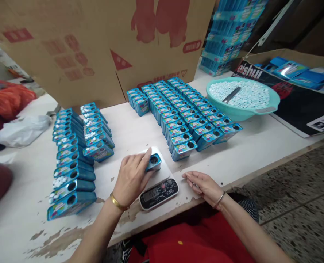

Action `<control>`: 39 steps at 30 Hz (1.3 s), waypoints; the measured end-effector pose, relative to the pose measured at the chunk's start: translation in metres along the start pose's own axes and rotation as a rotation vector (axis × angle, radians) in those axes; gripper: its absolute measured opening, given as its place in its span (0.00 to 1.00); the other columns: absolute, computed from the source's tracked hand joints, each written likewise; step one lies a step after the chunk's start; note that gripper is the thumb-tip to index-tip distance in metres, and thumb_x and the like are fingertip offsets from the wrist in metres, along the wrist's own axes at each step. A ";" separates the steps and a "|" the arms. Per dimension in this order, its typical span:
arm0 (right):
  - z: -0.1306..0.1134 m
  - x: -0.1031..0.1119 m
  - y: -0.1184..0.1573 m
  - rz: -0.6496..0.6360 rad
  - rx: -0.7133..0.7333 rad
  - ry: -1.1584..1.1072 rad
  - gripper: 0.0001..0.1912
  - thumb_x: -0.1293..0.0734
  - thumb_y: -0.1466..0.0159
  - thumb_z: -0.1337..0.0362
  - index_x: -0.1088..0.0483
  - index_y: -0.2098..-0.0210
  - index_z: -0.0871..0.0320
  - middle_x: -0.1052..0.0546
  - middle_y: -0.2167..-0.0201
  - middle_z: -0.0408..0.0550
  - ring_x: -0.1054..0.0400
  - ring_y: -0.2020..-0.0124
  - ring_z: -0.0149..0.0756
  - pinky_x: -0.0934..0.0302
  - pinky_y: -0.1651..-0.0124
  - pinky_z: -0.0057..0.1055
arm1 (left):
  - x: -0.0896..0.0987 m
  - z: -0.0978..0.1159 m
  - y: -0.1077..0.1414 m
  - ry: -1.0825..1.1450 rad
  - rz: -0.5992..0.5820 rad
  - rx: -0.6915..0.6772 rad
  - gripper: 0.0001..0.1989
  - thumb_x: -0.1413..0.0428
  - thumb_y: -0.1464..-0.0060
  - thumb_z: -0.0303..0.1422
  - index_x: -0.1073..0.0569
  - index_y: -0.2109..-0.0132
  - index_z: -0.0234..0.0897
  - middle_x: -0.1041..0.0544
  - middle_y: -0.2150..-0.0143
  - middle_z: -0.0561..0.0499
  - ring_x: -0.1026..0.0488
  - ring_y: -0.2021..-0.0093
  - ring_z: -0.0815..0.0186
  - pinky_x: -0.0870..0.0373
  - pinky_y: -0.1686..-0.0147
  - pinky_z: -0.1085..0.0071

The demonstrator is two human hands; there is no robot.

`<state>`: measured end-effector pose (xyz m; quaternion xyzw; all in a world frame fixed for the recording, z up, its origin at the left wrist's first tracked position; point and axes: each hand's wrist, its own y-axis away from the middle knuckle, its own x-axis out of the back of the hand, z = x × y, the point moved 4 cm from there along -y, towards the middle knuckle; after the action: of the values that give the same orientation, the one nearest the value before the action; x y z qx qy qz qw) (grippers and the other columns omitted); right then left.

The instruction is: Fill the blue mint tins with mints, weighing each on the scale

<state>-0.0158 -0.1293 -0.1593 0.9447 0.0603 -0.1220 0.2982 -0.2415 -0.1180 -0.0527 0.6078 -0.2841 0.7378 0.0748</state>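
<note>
My left hand (pixel 133 177) is closed round a small blue tin (pixel 154 162) with a dark round opening in its top. The tin stands on the white platform of a kitchen scale (pixel 159 193), whose display digits are too blurred to read surely. To the right of the scale, my right hand (pixel 201 184) hovers by the table's front edge with its fingers curled together; what they hold, if anything, is hidden. Left of my left hand stand two rows of blue tins (pixel 74 204), several with white pellets (pixel 60 181) heaped on top.
A block of many more blue tins (pixel 182 148) covers the middle of the table. Behind it stands a large cardboard box (pixel 91 44). At the right, a turquoise basin (pixel 241 116) holds white pellets and a dark scoop-like strip (pixel 231 95). Stacked blue packs (pixel 224 40) rise behind.
</note>
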 end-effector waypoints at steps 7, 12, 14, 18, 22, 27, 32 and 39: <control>0.014 0.004 -0.010 0.037 0.044 -0.084 0.27 0.28 0.52 0.44 0.28 0.67 0.64 0.37 0.83 0.36 0.55 0.86 0.16 0.67 0.79 0.23 | -0.015 -0.085 -0.089 -0.014 0.028 0.227 0.16 0.47 0.44 0.35 0.34 0.48 0.38 0.28 0.56 0.46 0.30 0.56 0.59 0.34 0.57 0.66; 0.021 -0.001 -0.020 0.053 0.022 -0.003 0.34 0.32 0.56 0.36 0.29 0.70 0.63 0.39 0.86 0.36 0.57 0.89 0.17 0.67 0.82 0.23 | -0.064 -0.146 -0.187 -0.078 -0.010 0.265 0.16 0.43 0.48 0.32 0.30 0.51 0.36 0.28 0.55 0.43 0.30 0.55 0.58 0.35 0.58 0.66; 0.022 -0.001 -0.021 0.058 0.014 0.008 0.33 0.32 0.55 0.35 0.29 0.70 0.62 0.39 0.86 0.36 0.57 0.89 0.17 0.67 0.82 0.23 | -0.076 -0.158 -0.214 -0.106 -0.009 0.276 0.16 0.43 0.48 0.32 0.30 0.51 0.36 0.28 0.54 0.41 0.32 0.54 0.56 0.37 0.56 0.64; 0.020 -0.001 -0.019 0.052 0.007 0.010 0.31 0.32 0.53 0.37 0.28 0.70 0.62 0.38 0.85 0.37 0.57 0.88 0.17 0.65 0.81 0.23 | -0.072 -0.159 -0.228 -0.157 0.023 0.303 0.20 0.45 0.46 0.33 0.33 0.45 0.36 0.34 0.45 0.37 0.38 0.45 0.50 0.43 0.50 0.56; 0.026 0.003 -0.015 0.106 -0.059 -0.005 0.31 0.29 0.59 0.38 0.27 0.71 0.60 0.39 0.85 0.37 0.55 0.86 0.19 0.64 0.81 0.22 | -0.037 -0.139 -0.175 -0.185 -0.023 0.251 0.24 0.46 0.43 0.39 0.38 0.42 0.39 0.37 0.41 0.42 0.41 0.42 0.54 0.46 0.45 0.58; 0.037 0.008 -0.012 0.154 -0.113 -0.001 0.32 0.28 0.59 0.39 0.26 0.69 0.62 0.39 0.84 0.38 0.55 0.85 0.19 0.63 0.80 0.21 | 0.022 -0.124 -0.048 -0.303 -0.074 0.319 0.21 0.46 0.45 0.44 0.34 0.49 0.37 0.32 0.46 0.43 0.37 0.46 0.55 0.42 0.48 0.59; 0.032 0.007 -0.007 0.100 -0.024 0.018 0.29 0.28 0.56 0.41 0.27 0.70 0.63 0.38 0.83 0.38 0.55 0.85 0.18 0.63 0.80 0.22 | 0.031 -0.145 0.023 -0.546 -0.212 0.536 0.13 0.45 0.46 0.41 0.28 0.57 0.39 0.34 0.45 0.41 0.38 0.45 0.48 0.41 0.51 0.53; 0.021 0.005 -0.005 0.093 0.097 0.027 0.27 0.28 0.54 0.44 0.27 0.70 0.63 0.36 0.83 0.39 0.52 0.85 0.20 0.63 0.81 0.24 | 0.045 -0.096 0.000 -0.433 -0.234 0.305 0.11 0.53 0.40 0.35 0.28 0.64 0.36 0.29 0.53 0.43 0.30 0.56 0.57 0.36 0.58 0.59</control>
<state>-0.0157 -0.1369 -0.1799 0.9614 0.0144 -0.0978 0.2566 -0.3342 -0.0796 -0.0203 0.7839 -0.1072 0.6116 0.0048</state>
